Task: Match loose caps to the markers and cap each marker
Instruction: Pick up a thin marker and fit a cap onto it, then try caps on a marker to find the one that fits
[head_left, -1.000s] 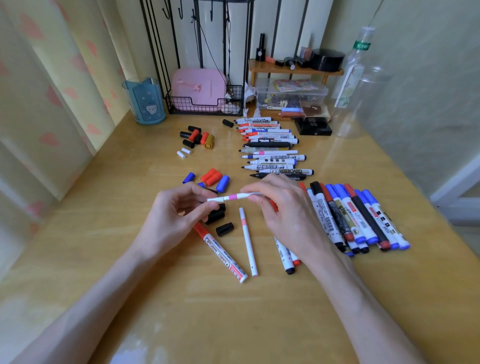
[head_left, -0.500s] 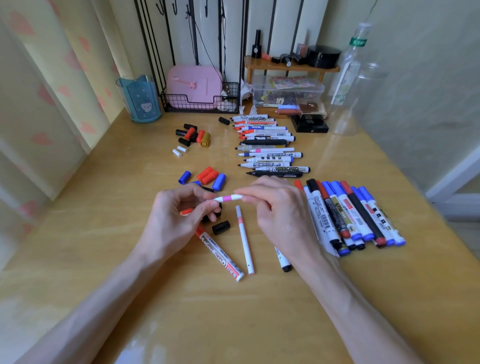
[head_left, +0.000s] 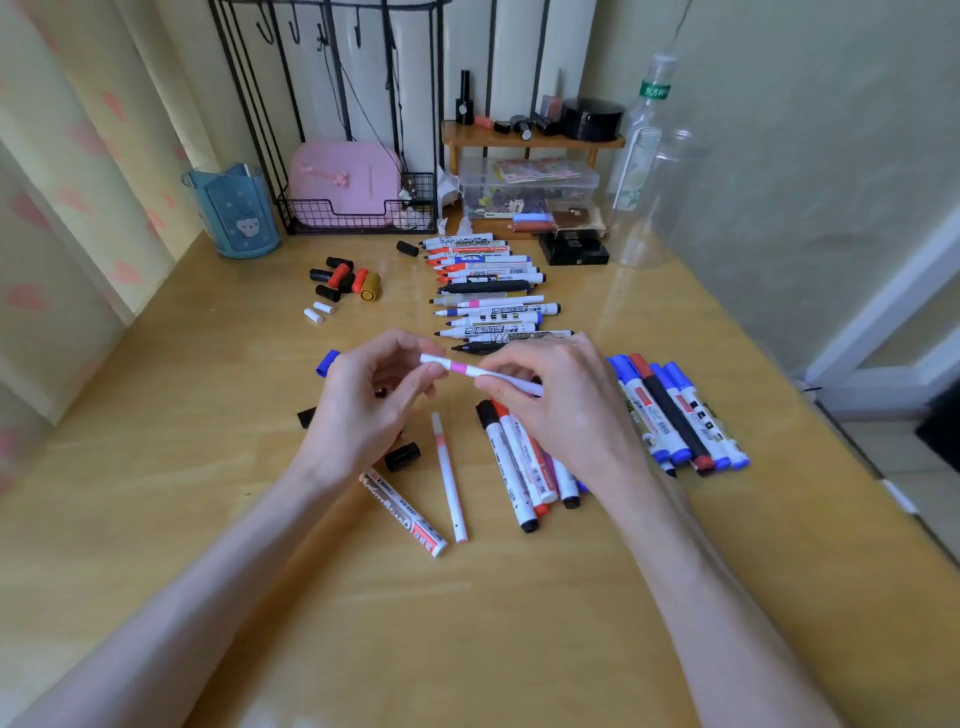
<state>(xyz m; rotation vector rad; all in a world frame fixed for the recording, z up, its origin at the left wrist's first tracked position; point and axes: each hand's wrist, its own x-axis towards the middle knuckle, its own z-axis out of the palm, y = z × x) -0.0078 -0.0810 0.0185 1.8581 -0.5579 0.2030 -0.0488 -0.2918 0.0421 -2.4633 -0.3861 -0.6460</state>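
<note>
Above the table (head_left: 218, 519), left hand (head_left: 363, 410) pinches the capped end and right hand (head_left: 561, 410) grips the barrel of a thin white marker with a pink band (head_left: 467, 370), held level over loose black caps (head_left: 402, 457) and 2 uncapped markers (head_left: 449, 478).

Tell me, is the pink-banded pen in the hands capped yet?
Capped, it seems: the pink-banded pen ends in a blunt white cap at the left hand, no tip showing.
</note>
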